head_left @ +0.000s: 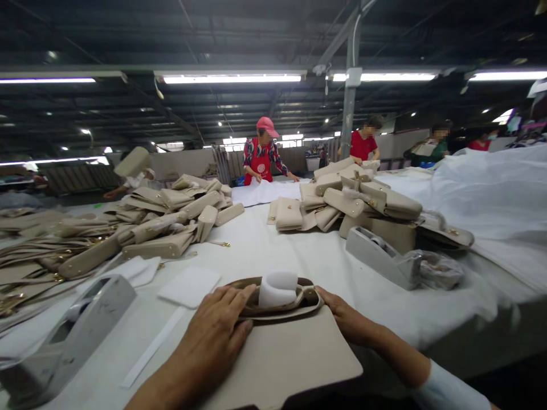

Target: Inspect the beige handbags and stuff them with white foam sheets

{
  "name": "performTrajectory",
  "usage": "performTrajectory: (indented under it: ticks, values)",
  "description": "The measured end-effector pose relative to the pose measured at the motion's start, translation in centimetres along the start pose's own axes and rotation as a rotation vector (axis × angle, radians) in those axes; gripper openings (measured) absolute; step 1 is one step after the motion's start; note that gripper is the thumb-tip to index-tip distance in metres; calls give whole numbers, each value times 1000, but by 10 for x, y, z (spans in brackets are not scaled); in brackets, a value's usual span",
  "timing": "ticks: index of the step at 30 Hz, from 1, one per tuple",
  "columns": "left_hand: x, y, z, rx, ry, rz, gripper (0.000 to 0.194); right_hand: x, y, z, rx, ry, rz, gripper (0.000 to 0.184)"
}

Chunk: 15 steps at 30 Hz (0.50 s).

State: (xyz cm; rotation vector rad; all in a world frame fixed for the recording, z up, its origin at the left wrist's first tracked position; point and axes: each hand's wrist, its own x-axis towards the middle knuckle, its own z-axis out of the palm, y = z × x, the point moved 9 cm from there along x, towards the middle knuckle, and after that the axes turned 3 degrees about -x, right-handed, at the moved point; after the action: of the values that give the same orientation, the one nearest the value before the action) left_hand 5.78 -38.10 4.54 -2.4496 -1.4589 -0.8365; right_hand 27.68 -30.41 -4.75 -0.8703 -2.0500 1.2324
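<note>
Handbag [282, 314] in smooth beige material sat right at the near side of the white-covered desk [265, 250], top gaping, its wide flap [303, 359] spread toward the wearer. Left hand [216, 327] was kinda half curled over the left end, fingers reaching across the opening and the thumb down by the near rim, so a loose grasp rather than a clench. Right hand [344, 316] had hold of the other end, fingertips bent at the corner of the rim; couldn't tell where its thumb was, tbh. A curled white foam piece [278, 288] poked up out of the opening between them. Flat white foam sheet [189, 286] lay just beyond the left hand, and a grey tape dispenser [77, 330] stood off to the left.
</note>
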Motion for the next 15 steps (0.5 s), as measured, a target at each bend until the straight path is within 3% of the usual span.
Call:
performTrajectory:
  ticks: [2,3,5,7,9,11,13,15]
  values:
    - [-1,-12,25,-93,-66,-118,26,-2,-2,-17,42,9,65,53]
    - [-2,-16,30,-142,-63,-148,17,-3,-4,-33,49,85,102,58]
    - [-2,-20,31,-198,-8,-164,12,-4,-22,-65,21,299,106,58]
    - [-2,-17,28,-225,20,-121,12,0,-58,-76,-75,396,17,46]
    - [0,-12,27,-249,-4,-58,13,14,-96,-58,-295,311,-50,32]
    - [0,-9,29,-250,-47,-20,14,32,-119,-24,-648,158,-38,26]
    - [-1,-9,30,-217,-77,-19,11,49,-129,9,-986,3,-6,37]
    - [-2,-10,33,-186,-115,-33,8,65,-132,33,-1187,-95,18,53]
